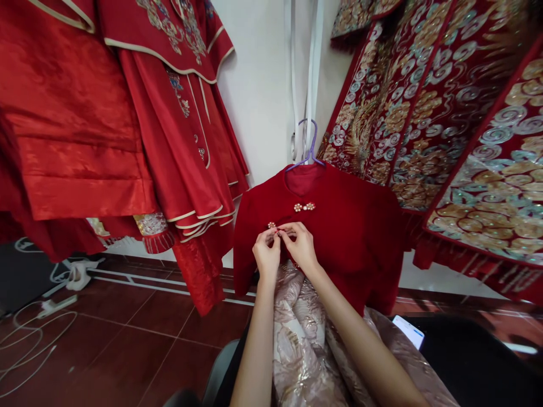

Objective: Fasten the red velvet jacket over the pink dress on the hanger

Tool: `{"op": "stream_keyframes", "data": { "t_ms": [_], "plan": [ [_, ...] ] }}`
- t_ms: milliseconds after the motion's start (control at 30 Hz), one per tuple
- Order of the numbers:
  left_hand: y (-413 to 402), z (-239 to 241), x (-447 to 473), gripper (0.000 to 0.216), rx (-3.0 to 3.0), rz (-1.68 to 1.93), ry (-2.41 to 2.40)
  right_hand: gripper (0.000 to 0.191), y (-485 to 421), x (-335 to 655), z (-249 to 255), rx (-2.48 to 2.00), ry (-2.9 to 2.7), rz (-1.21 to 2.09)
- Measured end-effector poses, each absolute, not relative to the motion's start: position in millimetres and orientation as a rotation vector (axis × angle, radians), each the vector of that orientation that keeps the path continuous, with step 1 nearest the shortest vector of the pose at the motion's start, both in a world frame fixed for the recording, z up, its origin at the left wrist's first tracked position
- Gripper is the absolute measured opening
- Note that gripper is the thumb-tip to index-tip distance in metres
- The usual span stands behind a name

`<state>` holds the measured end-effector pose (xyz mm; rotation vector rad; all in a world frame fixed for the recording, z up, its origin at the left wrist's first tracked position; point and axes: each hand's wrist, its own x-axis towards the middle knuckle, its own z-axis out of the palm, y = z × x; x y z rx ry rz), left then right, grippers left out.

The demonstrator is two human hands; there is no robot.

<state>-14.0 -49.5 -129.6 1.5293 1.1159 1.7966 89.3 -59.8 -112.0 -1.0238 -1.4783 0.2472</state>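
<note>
A dark red jacket [352, 232] hangs before me on a purple hanger [313, 148]. Its upper frog button [304, 207], a pearly flower-shaped pair, is fastened across the front. Lower down, both hands meet at another frog button [271, 225], part of which shows above my fingers. My left hand [267, 254] pinches at the button with thumb and forefinger. From the other side my right hand [300, 246] pinches the same spot, fingertips touching or nearly so. Below the hands a pale, shiny patterned skirt [297, 333] falls toward my lap, with a further fastener [296, 265] partly hidden by my right wrist.
Red garments with cream piping [169, 141] hang on the left. Heavily embroidered red garments [424, 107] hang on the right. A lit phone [408, 332] lies on a black surface at lower right. White cables [38, 328] and a power strip [57, 305] lie on the tiled floor.
</note>
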Motion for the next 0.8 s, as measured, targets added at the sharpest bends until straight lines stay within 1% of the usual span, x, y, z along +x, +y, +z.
{"op": "stream_keyframes", "data": {
  "t_ms": [800],
  "plan": [
    [-54.7, -120.6, -23.5, 0.018, 1.725, 1.746, 1.247, 0.014, -57.7, 78.3, -119.7, -1.034, -1.363, 0.243]
  ]
}}
